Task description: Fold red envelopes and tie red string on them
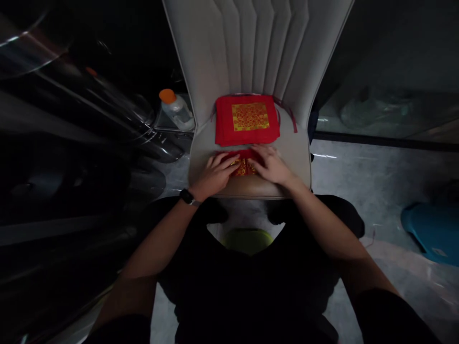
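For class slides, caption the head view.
Left hand, right hand touching a red, gold-patterned piece on a grey padded chair.

The person wears a black top [247, 301] with short sleeves; the left sleeve [122, 329] and the right sleeve [390, 317] are as dark and plain as the rest of it. A watch [186, 196] with a dark, round-cornered face sits at the left wrist, and its band [195, 203] is a lighter grey. The trousers [344, 215] are black too, and blend into the top in dim light. The left hand [211, 177] and right hand [273, 165] are bare.
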`<state>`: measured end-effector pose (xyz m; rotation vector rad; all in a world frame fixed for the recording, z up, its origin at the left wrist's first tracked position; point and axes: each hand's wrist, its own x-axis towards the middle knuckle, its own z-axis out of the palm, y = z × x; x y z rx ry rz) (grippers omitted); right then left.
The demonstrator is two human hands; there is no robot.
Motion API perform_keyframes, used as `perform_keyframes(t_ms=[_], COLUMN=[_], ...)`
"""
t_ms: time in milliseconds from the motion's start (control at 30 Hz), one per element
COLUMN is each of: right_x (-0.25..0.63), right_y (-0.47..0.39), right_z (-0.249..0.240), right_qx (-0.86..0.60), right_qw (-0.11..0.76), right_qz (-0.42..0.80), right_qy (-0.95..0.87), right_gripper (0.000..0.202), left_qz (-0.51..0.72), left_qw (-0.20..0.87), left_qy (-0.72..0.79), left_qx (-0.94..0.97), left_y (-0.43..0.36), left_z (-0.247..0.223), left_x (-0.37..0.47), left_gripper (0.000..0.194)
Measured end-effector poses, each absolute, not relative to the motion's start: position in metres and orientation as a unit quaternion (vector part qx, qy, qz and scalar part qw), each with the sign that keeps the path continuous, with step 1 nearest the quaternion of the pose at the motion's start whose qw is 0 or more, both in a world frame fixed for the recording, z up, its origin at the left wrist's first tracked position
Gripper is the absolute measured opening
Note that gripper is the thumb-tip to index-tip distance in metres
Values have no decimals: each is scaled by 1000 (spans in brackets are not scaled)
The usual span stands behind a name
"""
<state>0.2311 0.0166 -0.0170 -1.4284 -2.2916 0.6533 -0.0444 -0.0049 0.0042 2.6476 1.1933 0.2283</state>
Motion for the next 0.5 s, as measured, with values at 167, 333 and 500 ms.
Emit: perform_keyframes(t_ms=[167, 333, 500], right_x=[275, 272, 281], right_y=[39, 39, 44], right_z=[-15, -12, -10], right_qx=[-597, -618, -676], right_qw=[142, 133, 185], right_qz=[173, 154, 261], right_qy=[-770, -759, -664], right_gripper=[62, 42, 52], left_qz=[77, 73, 44], left_qw=[83, 87, 148], left_qy=[455, 440, 411], left_qx=[883, 891, 898], left_y=[2, 13, 14], left_z=[19, 24, 22], left_x=[-9, 18, 30], left_gripper=[25, 21, 26])
